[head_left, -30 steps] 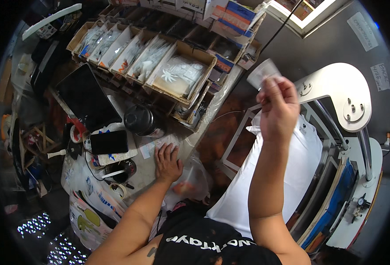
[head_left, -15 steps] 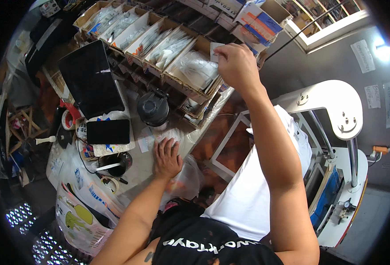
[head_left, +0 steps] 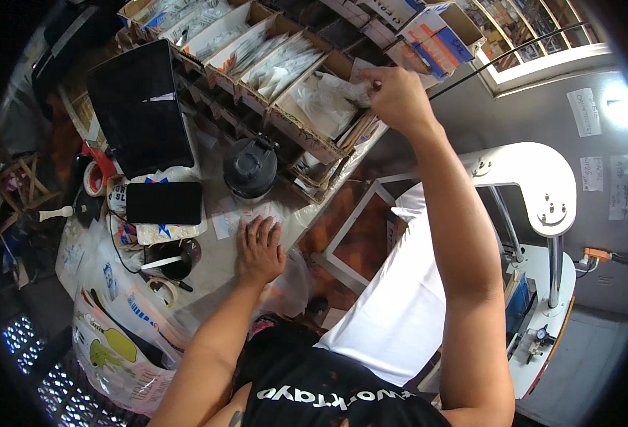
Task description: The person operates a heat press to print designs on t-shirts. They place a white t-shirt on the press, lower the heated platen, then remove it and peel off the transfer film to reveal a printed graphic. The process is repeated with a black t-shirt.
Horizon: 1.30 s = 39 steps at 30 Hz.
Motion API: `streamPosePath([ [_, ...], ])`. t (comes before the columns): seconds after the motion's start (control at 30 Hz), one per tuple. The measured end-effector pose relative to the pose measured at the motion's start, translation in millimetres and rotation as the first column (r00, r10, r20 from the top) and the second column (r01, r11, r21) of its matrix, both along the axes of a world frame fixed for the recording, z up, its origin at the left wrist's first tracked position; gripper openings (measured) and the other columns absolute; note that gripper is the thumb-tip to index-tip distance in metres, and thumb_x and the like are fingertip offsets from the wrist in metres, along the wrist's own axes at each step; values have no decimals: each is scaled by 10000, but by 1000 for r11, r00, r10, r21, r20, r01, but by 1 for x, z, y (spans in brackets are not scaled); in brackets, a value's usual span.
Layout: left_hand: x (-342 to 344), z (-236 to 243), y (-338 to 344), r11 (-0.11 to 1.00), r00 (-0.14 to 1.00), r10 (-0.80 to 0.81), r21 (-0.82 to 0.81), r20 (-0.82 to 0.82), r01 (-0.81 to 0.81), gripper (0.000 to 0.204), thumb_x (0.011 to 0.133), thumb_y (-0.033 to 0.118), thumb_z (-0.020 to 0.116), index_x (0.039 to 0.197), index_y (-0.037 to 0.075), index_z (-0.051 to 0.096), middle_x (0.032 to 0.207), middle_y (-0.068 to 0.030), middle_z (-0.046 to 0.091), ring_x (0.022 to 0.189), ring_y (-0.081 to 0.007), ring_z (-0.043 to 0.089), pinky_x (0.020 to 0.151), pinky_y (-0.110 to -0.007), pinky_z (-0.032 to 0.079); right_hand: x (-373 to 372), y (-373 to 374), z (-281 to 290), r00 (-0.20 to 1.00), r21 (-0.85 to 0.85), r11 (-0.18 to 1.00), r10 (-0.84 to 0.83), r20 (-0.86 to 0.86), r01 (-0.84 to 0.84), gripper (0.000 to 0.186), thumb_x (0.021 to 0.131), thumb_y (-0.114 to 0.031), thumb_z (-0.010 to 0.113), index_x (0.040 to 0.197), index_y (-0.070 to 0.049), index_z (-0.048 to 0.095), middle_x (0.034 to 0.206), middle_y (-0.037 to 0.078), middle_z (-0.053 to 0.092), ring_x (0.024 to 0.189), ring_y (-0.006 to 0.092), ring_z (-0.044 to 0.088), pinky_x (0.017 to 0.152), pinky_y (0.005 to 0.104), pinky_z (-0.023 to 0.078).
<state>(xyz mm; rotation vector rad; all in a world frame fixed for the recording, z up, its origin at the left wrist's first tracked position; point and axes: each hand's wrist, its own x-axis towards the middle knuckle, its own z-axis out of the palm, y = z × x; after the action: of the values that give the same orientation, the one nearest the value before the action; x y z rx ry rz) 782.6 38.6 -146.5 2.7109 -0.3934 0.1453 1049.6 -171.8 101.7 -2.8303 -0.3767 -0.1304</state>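
- Right fingers (head_left: pixel 384 73), bent, at a clear packet (head_left: pixel 357 90) in the end cardboard box (head_left: pixel 303 130); whether they grip it, I cannot tell.
- Left fingers (head_left: pixel 265 230) spread, palm down on the counter (head_left: pixel 218 276).
- Black bottle (head_left: pixel 250 169) stands between them and the box.

Up and to the right of the black bottle (head_left: pixel 250 169), the right hand (head_left: pixel 404 101) hides some of its own fingers, so I can't tell what they hold. Above the bottle, the picture's top cuts off the row of boxes (head_left: pixel 304 132). Below the bottle, the left hand (head_left: pixel 262 250) covers some pale sheets (head_left: pixel 269 212). Far right of it, a tiny gauge (head_left: pixel 541 334) is too small to read.
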Motion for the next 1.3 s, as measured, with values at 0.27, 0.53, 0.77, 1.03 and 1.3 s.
streamPosePath([
  [0.27, 0, 1, 1, 1000, 1000, -6, -5, -23, 6, 525, 824, 300, 578, 1288, 54, 569, 1395, -135, 464, 1377, -337, 349, 1180, -608, 195, 5, -6, -1, 995, 30, 999, 12, 103, -15, 364, 781, -46, 613, 1123, -91, 728, 958, 224, 709, 879, 363, 699, 827, 396, 545],
  [0.53, -1, -2, 0, 1000, 999, -7, -10, -33, 7, 522, 823, 289, 590, 1285, 49, 567, 1395, -136, 453, 1388, -341, 331, 1183, -615, 181, -9, 11, -2, 932, 104, 978, 135, 337, -179, 348, 745, -16, 580, 1057, -43, 731, 946, 229, 695, 885, 406, 674, 837, 440, 539],
  [0.77, 1, -2, -1, 999, 1000, -12, -30, -16, 12, 546, 799, 273, 606, 1288, 39, 545, 1385, -147, 448, 1372, -354, 335, 1175, -623, 187, -21, 12, 10, 986, 430, 888, -166, -27, 161, 294, 844, -219, 672, 1077, -53, 737, 909, 193, 730, 829, 312, 721, 793, 371, 548],
  [1.03, 2, 5, 0, 1000, 1000, -3, 11, -29, 3, 514, 826, 293, 589, 1278, 48, 568, 1385, -134, 458, 1366, -338, 344, 1181, -611, 191, -22, 14, 2, 982, 466, 871, -187, 16, 158, 323, 824, -85, 644, 1143, -48, 680, 907, 173, 727, 843, 288, 716, 815, 357, 543],
  [1.3, -1, 3, 1, 1000, 1000, 2, 28, -20, -1, 525, 821, 297, 594, 1286, 56, 570, 1393, -133, 462, 1374, -335, 343, 1178, -607, 192, -36, 27, -6, 991, 256, 966, -61, 122, 28, 376, 826, -111, 701, 1179, 4, 641, 919, 141, 691, 856, 256, 674, 776, 349, 526],
])
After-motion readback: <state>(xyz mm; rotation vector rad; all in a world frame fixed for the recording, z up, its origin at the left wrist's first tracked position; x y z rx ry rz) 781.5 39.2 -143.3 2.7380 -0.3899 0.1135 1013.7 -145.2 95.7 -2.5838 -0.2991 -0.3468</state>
